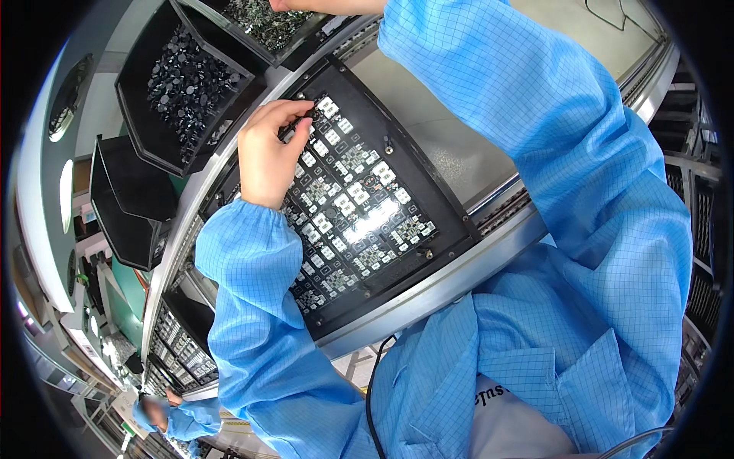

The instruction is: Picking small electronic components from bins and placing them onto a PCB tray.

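Note:
My left hand reaches over a black fixture frame. Its thumb and fingertips come together at the far left corner of a circuit board panel. Whatever sits between those fingertips is too small and dark to make out. Rows of white square parts and small chips cover the panel, and a bright glare hides part of it. My right hand is stretched to the upper edge of the view, beside a bin of small metal-looking parts. Most of that hand is cut off, so its fingers barely show.
A black bin of dark round parts stands beyond the conveyor rail, with another black bin to its left. More board panels lie farther down the line. A co-worker in blue is at the lower left.

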`<state>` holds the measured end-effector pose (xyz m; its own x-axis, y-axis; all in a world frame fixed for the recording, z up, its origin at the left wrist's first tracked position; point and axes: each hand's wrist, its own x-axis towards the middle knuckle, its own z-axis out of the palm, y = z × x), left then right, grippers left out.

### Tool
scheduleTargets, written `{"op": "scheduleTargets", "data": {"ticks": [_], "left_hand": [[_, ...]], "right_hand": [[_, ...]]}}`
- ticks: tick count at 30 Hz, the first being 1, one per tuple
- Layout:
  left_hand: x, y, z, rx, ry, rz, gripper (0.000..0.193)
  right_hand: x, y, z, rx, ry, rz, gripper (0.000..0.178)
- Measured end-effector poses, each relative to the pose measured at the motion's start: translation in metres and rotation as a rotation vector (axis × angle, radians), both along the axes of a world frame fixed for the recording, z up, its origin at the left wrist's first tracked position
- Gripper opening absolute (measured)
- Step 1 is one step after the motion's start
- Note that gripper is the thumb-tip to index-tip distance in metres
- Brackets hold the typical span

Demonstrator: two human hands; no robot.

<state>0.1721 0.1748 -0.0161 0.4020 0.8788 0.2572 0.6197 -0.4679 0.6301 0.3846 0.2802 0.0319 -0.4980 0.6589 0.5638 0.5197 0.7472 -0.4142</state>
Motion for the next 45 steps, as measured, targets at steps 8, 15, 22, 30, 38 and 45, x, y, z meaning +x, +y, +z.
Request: {"op": "scheduleTargets", "data": {"ticks": [8,15,22,30,38,45], "left_hand": [[-0.011,0.000,-0.003,0.148,0.075,-0.061,0.012],[-0.007,0.006,0.004,0.216,0.157,-0.205,0.015],[-0.043,0.038,0.064,0.397,0.089,0.241,0.018],[-0.051,0.065,0.054,0.260,0.493,0.095,0.019],[-0.037,0.061,0.053,0.266,0.464,0.301,0.014],[-0.033,0.062,0.058,0.339,0.266,0.209,0.014]], "right_hand": [[-0.002,-0.012,0.007,-0.079,-0.004,0.028,0.011],[0.010,-0.025,0.002,-0.144,0.028,0.031,0.012],[0.001,-0.085,-0.022,-0.280,-0.016,0.445,0.008],[-0.004,-0.139,-0.048,-0.447,-0.172,0.573,0.011],[-0.010,-0.149,-0.046,-0.400,-0.220,0.517,0.014],[-0.010,-0.146,-0.045,-0.401,-0.310,0.467,0.017]]}}
